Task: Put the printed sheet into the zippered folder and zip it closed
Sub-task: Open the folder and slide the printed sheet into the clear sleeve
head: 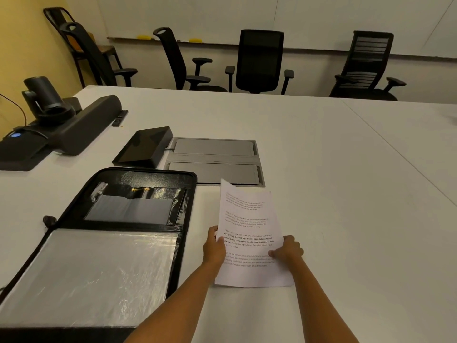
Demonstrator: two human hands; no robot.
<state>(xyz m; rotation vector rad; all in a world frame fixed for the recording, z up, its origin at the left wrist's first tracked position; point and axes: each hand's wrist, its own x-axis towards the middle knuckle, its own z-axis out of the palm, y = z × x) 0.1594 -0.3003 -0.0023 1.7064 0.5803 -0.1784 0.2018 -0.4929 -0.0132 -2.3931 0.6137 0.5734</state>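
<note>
A white printed sheet (249, 219) with several blocks of text is lifted off the white table, its far end tipped up. My left hand (214, 246) grips its left edge and my right hand (286, 248) grips its right edge. To the left lies the black zippered folder (183, 219), open flat. Its near half holds a shiny clear plastic sleeve (99, 273); its far half has dark pockets (133, 206). The sheet is beside the folder, not over it.
A grey cable hatch (215, 159) is set in the table (346, 194) beyond the sheet. A black tablet stand (146, 147), a black speaker bar (81, 127) and a camera (44, 97) sit far left. Office chairs (259, 60) line the far side.
</note>
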